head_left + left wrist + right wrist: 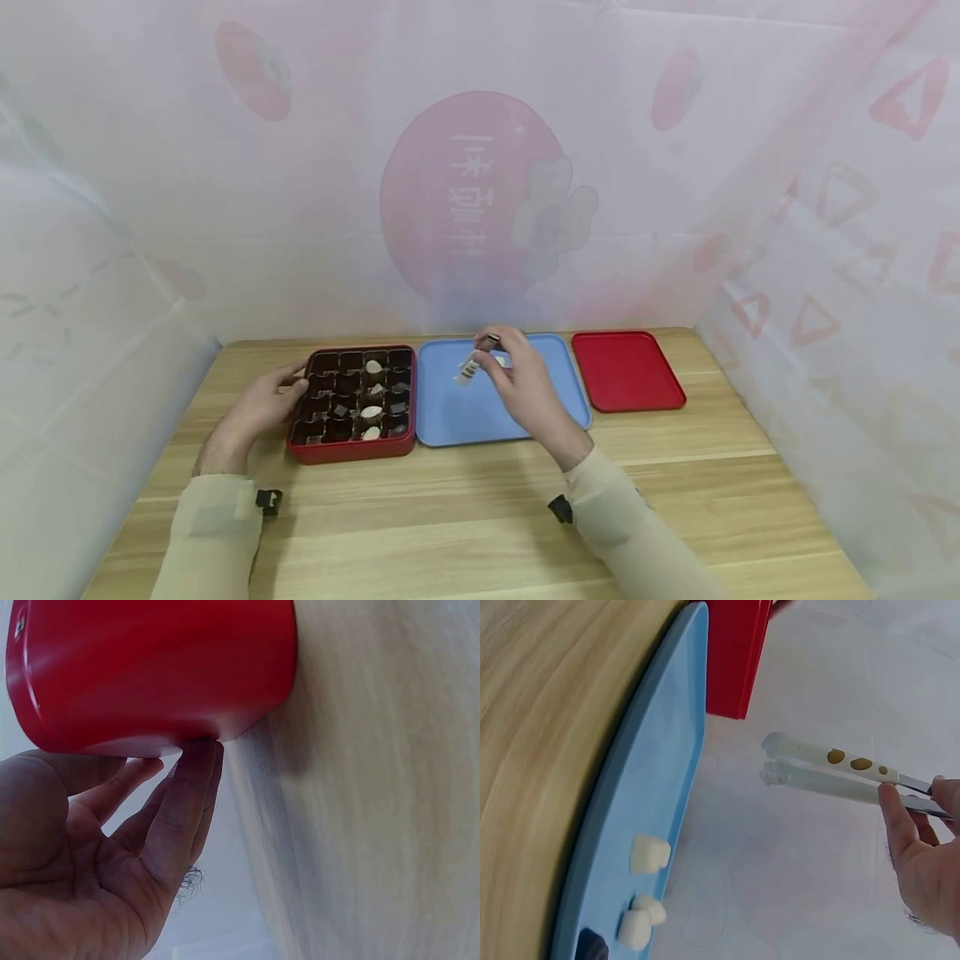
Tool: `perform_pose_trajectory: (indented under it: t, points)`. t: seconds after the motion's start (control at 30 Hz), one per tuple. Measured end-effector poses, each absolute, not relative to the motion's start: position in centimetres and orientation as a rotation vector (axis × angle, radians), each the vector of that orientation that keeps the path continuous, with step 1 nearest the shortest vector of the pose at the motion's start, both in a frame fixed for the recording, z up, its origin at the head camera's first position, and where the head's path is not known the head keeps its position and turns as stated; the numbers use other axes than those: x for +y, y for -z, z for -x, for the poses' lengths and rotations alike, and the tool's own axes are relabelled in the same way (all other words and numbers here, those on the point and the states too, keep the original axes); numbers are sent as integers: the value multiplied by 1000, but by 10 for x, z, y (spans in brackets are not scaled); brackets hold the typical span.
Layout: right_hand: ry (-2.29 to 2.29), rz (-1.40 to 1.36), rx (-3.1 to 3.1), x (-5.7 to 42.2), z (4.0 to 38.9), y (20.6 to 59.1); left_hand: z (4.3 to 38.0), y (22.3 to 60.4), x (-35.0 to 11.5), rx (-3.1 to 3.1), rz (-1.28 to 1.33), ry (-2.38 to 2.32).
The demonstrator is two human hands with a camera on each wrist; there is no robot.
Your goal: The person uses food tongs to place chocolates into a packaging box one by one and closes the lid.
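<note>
My right hand [521,383] grips a pair of small tongs [840,761] by the metal end, over the blue tray [468,417]. The tongs' pale arms with brown spots stand slightly apart, and nothing shows between their tips. On the tray lie a few white pieces [649,853], and a dark piece [591,946] is at the lower edge of the right wrist view. With fairly straight fingers, my left hand [258,404] touches the left side of the red box [352,451]. Inside the box, a dark divided insert holds white pieces [371,412] and dark pieces [396,408] in some compartments.
A flat red lid-like tray [628,371] lies right of the blue tray. Everything stands on a wooden table [420,517], with a printed pale cloth [322,208] rising behind and at both sides.
</note>
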State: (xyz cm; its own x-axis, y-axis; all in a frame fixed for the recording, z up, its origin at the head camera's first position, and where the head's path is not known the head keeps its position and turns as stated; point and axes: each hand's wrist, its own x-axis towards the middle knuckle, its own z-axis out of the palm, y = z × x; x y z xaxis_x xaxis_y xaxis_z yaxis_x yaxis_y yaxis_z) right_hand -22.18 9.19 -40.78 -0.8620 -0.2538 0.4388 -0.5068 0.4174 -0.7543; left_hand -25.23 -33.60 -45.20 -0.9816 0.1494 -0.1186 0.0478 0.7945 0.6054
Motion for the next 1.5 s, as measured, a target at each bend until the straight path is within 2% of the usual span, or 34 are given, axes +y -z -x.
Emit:
perform_pose_trajectory:
  t: [0.5, 0.87, 1.5]
  points:
    - [-1284, -642, -2548, 145, 215, 396, 251, 450, -336, 2824, -144, -943]
    - [-1126, -560, -2660, 179, 214, 402, 251, 452, -335, 2831, -162, -949]
    - [-1022, -492, -2784, 201, 210, 422, 252, 455, -338, 2842, -157, -936]
